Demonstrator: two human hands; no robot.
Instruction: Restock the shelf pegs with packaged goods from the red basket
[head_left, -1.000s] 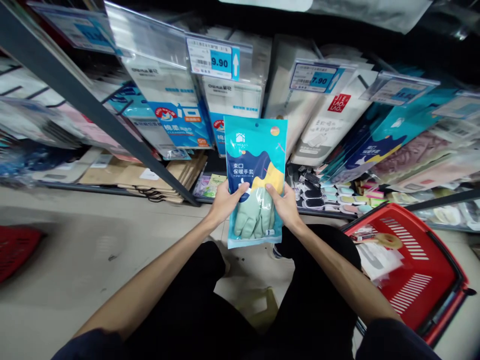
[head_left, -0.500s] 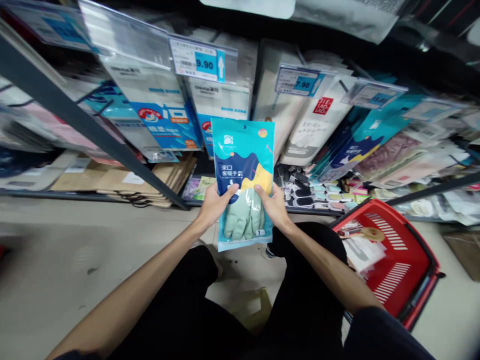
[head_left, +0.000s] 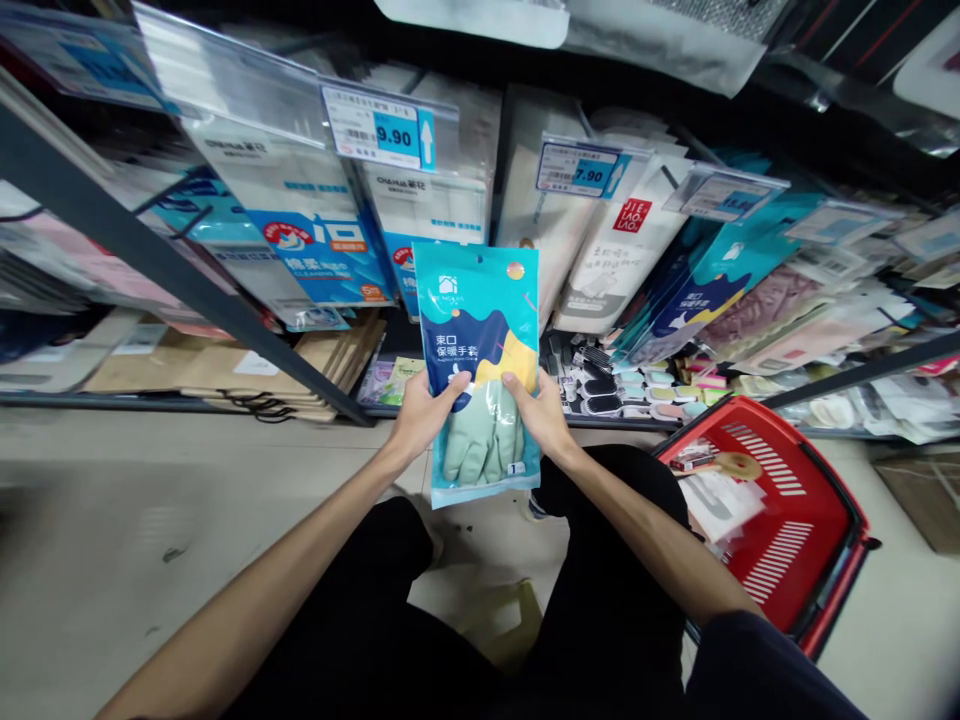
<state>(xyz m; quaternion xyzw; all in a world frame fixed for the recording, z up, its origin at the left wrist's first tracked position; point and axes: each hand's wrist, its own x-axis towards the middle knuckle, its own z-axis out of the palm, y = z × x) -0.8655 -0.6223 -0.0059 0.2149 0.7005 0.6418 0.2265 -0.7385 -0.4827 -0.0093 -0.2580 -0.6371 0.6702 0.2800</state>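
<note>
A pack of gloves (head_left: pixel 480 345) is held upright in front of me, its printed face toward the camera. The pack is teal, navy and yellow, and pale green gloves show through its clear lower part. My left hand (head_left: pixel 421 412) grips its left edge, thumb on the front. On the right edge my right hand (head_left: pixel 546 410) grips it the same way. The fingers behind the pack are hidden. Similar teal glove packs (head_left: pixel 694 290) hang on the rack beyond, to the right.
Hanging packs of cleaning cloths (head_left: pixel 315 250) and price tags (head_left: pixel 379 130) line the rack ahead. Small brushes (head_left: pixel 600 390) lie on the bottom shelf. A red shopping basket (head_left: pixel 802 530) with a few items stands at my right. A grey post (head_left: pixel 187 240) slants at left.
The pack and both hands stay almost in place, with the grip unchanged. The whole view has shifted slightly, so the shelf goods appear a little further left.
</note>
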